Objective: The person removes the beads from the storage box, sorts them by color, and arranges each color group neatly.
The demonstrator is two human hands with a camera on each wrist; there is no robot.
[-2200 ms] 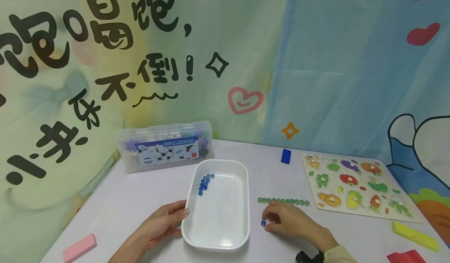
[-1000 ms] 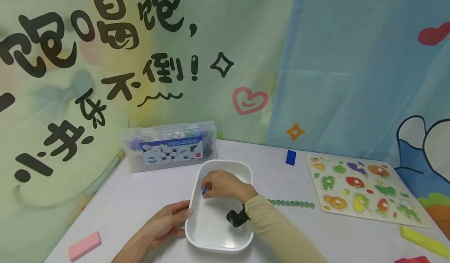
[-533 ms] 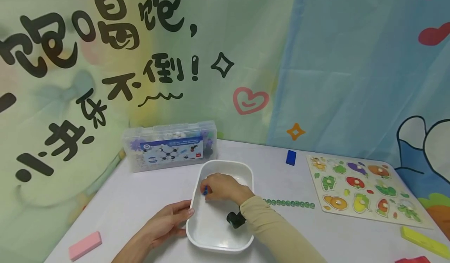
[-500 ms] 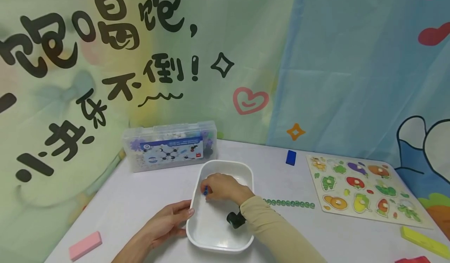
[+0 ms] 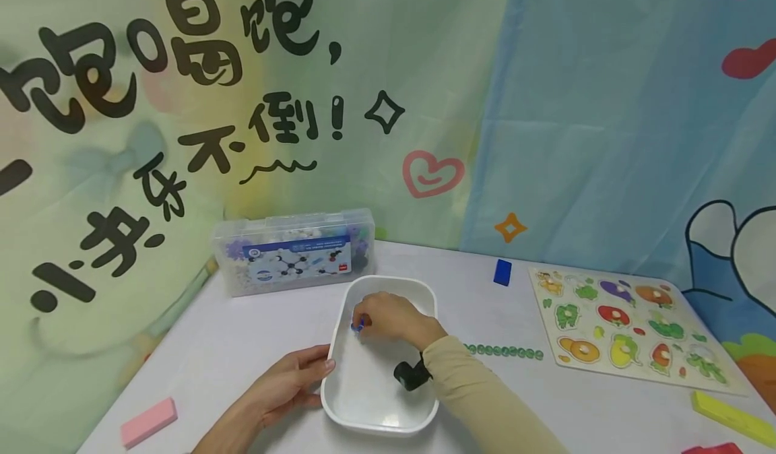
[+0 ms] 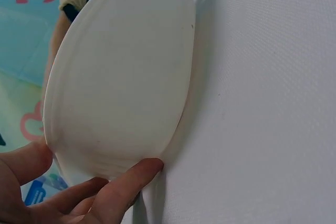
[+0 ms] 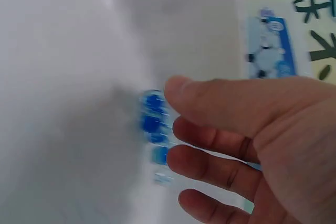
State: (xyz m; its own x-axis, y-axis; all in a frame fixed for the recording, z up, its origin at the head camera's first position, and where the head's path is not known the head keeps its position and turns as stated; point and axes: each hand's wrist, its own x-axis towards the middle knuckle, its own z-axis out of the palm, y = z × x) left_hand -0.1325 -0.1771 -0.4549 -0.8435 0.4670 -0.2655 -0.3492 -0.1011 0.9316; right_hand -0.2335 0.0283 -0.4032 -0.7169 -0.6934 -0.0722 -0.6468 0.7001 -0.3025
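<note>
A white plastic tray [image 5: 378, 410] sits on the table in the head view. My left hand [image 5: 287, 381] holds its left side, thumb at the rim and other fingers against the outer wall; the left wrist view shows the tray wall [image 6: 123, 72] close up. My right hand [image 5: 391, 318] is inside the tray, over its upper left part. In the right wrist view several blue glass marbles [image 7: 152, 116] lie beside the fingertips, blurred, with a gap between thumb [image 7: 194, 95] and fingers. The hand hides part of the marbles in the head view.
A row of green glass marbles [image 5: 503, 351] lies right of the tray, partly behind the right sleeve. A clear box [image 5: 294, 255] of small parts stands behind. Further right are a blue block [image 5: 502, 272] and a vegetable puzzle board [image 5: 630, 326]. Pink [image 5: 148, 422] and yellow [image 5: 732, 417] blocks lie nearer.
My right hand carried a blue marble from beside the green row into the tray, then drew slightly up and right off the blue marbles. The left hand keeps its hold.
</note>
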